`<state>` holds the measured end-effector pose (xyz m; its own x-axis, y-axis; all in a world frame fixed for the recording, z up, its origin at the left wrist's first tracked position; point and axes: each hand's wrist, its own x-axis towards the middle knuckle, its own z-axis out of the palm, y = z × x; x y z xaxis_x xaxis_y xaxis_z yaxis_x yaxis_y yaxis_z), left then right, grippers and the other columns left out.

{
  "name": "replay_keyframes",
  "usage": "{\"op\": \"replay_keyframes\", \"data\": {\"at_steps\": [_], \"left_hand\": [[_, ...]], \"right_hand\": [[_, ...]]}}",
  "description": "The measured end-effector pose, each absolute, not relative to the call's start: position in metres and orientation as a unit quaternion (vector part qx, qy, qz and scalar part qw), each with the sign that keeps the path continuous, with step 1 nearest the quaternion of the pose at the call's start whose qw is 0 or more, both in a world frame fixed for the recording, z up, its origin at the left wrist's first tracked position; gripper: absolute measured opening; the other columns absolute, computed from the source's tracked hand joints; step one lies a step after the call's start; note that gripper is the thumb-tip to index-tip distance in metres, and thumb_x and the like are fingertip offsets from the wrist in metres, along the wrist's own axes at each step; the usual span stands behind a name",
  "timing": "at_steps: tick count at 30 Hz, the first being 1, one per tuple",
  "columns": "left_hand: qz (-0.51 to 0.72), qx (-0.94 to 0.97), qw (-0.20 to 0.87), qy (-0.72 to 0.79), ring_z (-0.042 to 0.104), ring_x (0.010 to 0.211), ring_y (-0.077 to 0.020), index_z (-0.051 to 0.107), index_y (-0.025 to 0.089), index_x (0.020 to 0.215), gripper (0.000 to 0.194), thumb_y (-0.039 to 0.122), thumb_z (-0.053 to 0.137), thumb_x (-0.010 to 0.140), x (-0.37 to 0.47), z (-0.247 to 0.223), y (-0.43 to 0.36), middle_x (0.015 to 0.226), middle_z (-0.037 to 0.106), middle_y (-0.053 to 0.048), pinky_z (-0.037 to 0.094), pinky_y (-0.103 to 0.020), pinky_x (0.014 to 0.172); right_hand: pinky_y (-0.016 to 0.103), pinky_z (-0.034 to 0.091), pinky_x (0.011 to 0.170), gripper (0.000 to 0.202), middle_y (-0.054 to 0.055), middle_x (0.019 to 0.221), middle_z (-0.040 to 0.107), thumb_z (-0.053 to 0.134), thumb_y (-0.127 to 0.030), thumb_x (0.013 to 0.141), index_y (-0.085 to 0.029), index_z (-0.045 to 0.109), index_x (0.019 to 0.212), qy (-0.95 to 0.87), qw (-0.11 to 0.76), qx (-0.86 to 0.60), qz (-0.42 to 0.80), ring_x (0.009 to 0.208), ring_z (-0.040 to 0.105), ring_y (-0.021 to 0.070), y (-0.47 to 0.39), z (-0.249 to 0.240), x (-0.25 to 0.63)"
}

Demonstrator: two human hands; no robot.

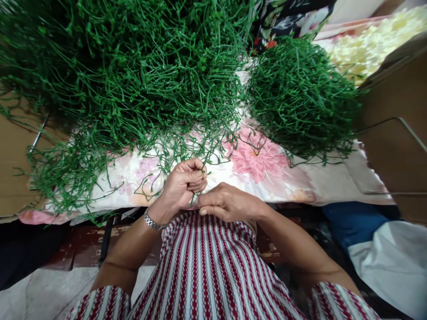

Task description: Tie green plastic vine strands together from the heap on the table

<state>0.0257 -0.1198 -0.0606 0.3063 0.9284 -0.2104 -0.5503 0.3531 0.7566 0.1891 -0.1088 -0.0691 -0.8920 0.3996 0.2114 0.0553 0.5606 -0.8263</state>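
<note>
My left hand (182,183), with a metal watch on its wrist, is closed in a pinch around a thin green artificial stem (194,197). A bit of green shows above its fingertips, and the stem comes out below them. My right hand (230,202) is closed at the stem's lower part, just right of and below the left hand; its fingers hide that end. Beyond the hands, a large heap of similar green stems (150,80) fills the back and left of the table. Loose stems (167,149) lie scattered between that heap and my hands.
A smaller heap of green stems (303,98) lies at the right. Pale yellow petals (376,42) are piled behind it. Cardboard (396,133) stands at the right edge, more cardboard (13,169) at the left. A floral cloth (260,155) covers the table.
</note>
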Motion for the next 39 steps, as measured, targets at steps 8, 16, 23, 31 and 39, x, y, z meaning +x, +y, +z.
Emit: {"op": "replay_keyframes", "data": {"at_steps": [8,16,23,31,39], "left_hand": [[0.587,0.326,0.680,0.294,0.024,0.035,-0.0022,0.054,0.016,0.070,0.014,0.022,0.066,0.072,0.001,-0.016,-0.112,0.046,0.036,0.007,0.028,-0.018,0.040],[0.593,0.320,0.680,0.287,0.021,0.034,-0.0024,0.052,0.016,0.071,0.013,0.017,0.049,0.084,0.008,0.004,-0.109,0.048,0.034,0.007,0.025,-0.016,0.037],[0.597,0.390,0.634,0.299,0.042,0.041,-0.0041,0.058,0.017,0.082,0.006,0.022,0.054,0.082,0.006,-0.009,-0.102,0.067,0.056,0.002,0.040,-0.020,0.045],[0.635,0.536,0.245,0.500,0.053,0.077,-0.0126,0.062,0.018,0.082,0.009,0.026,0.057,0.082,-0.013,-0.035,-0.117,0.082,0.058,-0.002,0.044,-0.025,0.072],[0.513,0.631,0.257,0.522,0.053,0.074,-0.0127,0.058,0.017,0.080,0.003,0.019,0.057,0.080,0.006,-0.053,-0.149,0.077,0.056,-0.002,0.043,-0.024,0.064]], "right_hand": [[0.022,0.039,0.057,0.014,0.000,0.065,0.051,0.042,-0.026,0.091,-0.018,0.053,0.086,-0.776,0.347,-0.322,0.417,0.058,0.049,0.0098,-0.095,-0.060,0.221],[0.022,0.041,0.056,0.028,0.004,0.081,0.060,0.051,-0.028,0.087,-0.015,0.052,0.111,-0.851,0.358,-0.281,0.262,0.058,0.050,0.0090,-0.105,-0.049,0.186],[0.021,0.038,0.054,0.014,0.002,0.067,0.058,0.048,-0.020,0.087,-0.014,0.058,0.079,-0.877,0.324,-0.259,0.243,0.058,0.051,0.0093,-0.101,-0.056,0.171],[0.019,0.039,0.055,0.009,-0.001,0.063,0.057,0.055,-0.020,0.084,-0.016,0.057,0.076,-0.783,0.393,-0.350,0.331,0.056,0.052,0.0078,-0.107,-0.067,0.181],[0.019,0.039,0.054,0.010,-0.002,0.062,0.057,0.054,-0.021,0.084,-0.017,0.057,0.076,-0.775,0.394,-0.365,0.332,0.055,0.051,0.0081,-0.112,-0.071,0.171]]}}
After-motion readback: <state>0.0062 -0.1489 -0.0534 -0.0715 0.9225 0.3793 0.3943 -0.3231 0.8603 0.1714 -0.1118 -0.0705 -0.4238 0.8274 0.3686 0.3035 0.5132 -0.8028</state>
